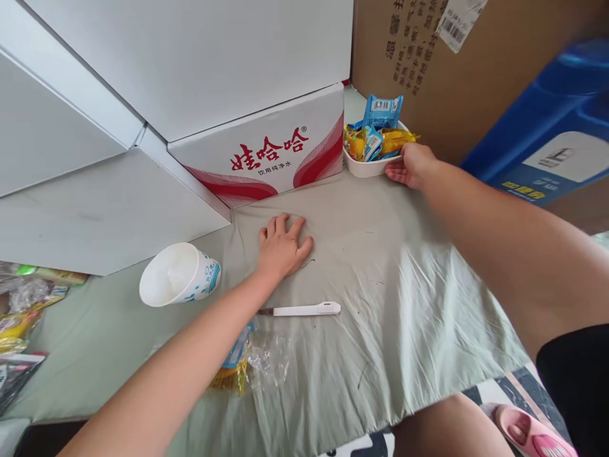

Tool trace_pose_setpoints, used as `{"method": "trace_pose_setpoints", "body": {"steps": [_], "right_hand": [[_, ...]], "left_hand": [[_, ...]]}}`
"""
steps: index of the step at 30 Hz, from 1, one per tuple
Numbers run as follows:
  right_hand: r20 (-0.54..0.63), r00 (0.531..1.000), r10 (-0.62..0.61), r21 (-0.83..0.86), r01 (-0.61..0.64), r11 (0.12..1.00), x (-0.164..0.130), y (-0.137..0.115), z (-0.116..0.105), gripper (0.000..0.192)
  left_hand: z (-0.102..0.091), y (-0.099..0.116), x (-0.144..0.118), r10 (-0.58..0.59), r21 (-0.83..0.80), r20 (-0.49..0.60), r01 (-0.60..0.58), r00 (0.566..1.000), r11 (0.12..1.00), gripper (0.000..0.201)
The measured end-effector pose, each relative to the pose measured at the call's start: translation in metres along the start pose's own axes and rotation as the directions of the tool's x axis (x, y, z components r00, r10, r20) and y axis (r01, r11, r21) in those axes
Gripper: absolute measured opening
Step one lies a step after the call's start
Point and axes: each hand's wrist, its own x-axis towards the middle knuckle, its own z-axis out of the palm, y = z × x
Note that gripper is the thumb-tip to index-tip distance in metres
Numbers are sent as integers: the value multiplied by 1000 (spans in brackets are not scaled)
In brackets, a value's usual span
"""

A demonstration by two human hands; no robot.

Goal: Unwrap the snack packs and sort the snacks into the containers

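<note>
My left hand [281,246] lies flat, palm down and fingers slightly spread, on the pale green cloth [404,304] in front of a white and red carton [266,152]. My right hand [412,165] reaches far right and grips the rim of a white dish [364,167] filled with several wrapped snacks [378,134]. A white-handled knife [302,310] lies on the cloth just below my left wrist. A white paper cup [178,274] lies on its side left of that hand.
A brown cardboard box [476,70] and a blue container [552,120] stand behind the dish. A clear snack bag [252,362] lies under my left forearm. More wrappers [19,311] sit at the left edge. A pink slipper [528,431] is on the floor.
</note>
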Motion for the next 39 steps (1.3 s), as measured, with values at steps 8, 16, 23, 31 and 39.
{"method": "trace_pose_setpoints", "body": {"steps": [8, 16, 23, 31, 39], "right_hand": [[98, 994, 48, 59, -54, 997, 29, -34, 48, 42], [213, 957, -198, -276, 253, 927, -111, -7, 29, 42], [570, 761, -309, -331, 557, 762, -264, -22, 41, 35], [845, 341, -412, -49, 817, 575, -392, -77, 219, 26], [871, -114, -478, 183, 978, 100, -477, -127, 465, 33]], "left_hand": [[0, -3, -3, 8, -10, 25, -8, 1000, 1000, 56], [-31, 5, 4, -202, -525, 83, 215, 976, 824, 34], [-93, -25, -156, -301, -921, -374, -311, 877, 235, 25], [-65, -114, -274, -561, -965, -135, -237, 817, -114, 11], [-39, -158, -314, -345, -987, 32, -26, 938, -160, 35]]}}
